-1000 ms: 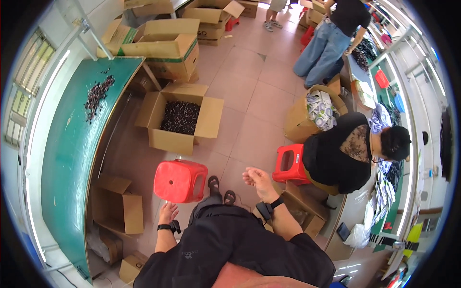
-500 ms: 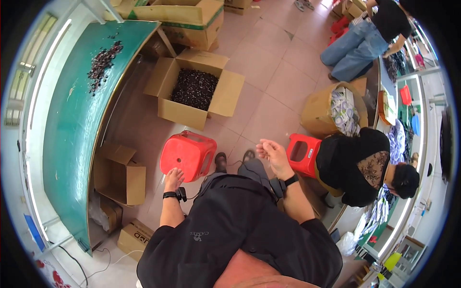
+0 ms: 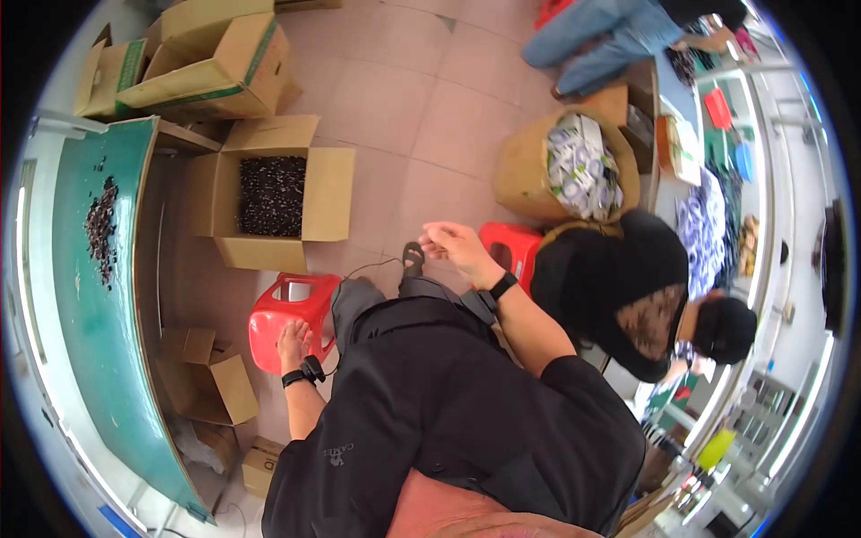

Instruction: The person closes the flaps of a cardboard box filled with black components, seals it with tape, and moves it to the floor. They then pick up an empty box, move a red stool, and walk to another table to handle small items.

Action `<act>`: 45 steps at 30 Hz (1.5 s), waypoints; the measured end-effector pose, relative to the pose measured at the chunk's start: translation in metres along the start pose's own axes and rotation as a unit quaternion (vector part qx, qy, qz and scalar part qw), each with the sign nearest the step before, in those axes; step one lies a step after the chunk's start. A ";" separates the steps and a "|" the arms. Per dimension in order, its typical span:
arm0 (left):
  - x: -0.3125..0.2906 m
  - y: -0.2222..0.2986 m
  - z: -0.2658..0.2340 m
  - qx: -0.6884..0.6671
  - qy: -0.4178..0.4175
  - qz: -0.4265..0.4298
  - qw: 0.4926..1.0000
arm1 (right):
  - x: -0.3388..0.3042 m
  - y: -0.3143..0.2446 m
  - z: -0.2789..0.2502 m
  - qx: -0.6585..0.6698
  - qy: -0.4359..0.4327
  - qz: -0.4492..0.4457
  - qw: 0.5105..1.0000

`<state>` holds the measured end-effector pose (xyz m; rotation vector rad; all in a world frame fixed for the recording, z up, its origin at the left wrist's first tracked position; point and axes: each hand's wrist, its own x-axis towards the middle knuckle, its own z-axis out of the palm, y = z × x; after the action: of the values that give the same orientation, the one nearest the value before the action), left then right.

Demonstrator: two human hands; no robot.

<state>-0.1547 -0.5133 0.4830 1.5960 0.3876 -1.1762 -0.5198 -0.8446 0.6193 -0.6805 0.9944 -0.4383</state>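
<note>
One green worktop [image 3: 108, 350] curves down the left side, a scatter of small dark pieces [image 3: 100, 229] on its far end. Beside it on the floor stand an open carton [image 3: 327, 193] filled with similar pieces and, nearer, a second open carton [image 3: 235, 390] whose inside is only partly seen. Next comes a red stool [image 3: 266, 330], overlapped by the wearer's left hand [image 3: 294, 345], its fingers loosely spread and nothing visible in its grip; whether they touch the seat cannot be told. At centre, the right hand [image 3: 462, 251] hangs in the air, fingers half curled, that grip seemingly unfilled too, though the palm is hidden. Just beyond its wrist sits a second red stool [image 3: 516, 238], partly covered by a seated co-worker [image 3: 619, 278] in black. The moment reads as a pause between handlings; taking hold of the nearer stool would call for closing the left fingers on its rim. Farther right, a tall carton [image 3: 520, 175] brims with white packets [image 3: 578, 166], too jumbled to tell apart. A standing co-worker in jeans [image 3: 610, 45] is cut off above, and striped goods [image 3: 702, 224] at far right blur together.
</note>
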 end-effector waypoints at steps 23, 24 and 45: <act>0.207 0.347 0.367 -0.029 0.004 0.128 0.991 | 0.383 -0.315 0.035 -0.150 -0.022 0.075 0.986; 0.220 0.364 0.379 -0.031 0.014 0.167 0.985 | 0.403 -0.327 0.042 -0.157 -0.040 0.087 0.983; 0.340 0.602 0.483 -0.113 0.388 0.367 0.838 | 0.716 -0.518 -0.010 -0.280 -0.075 0.211 0.933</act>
<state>0.2132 -1.2688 0.5574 1.7154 0.3478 0.1361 -0.1975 -1.6633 0.5378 -0.9630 1.0923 0.2899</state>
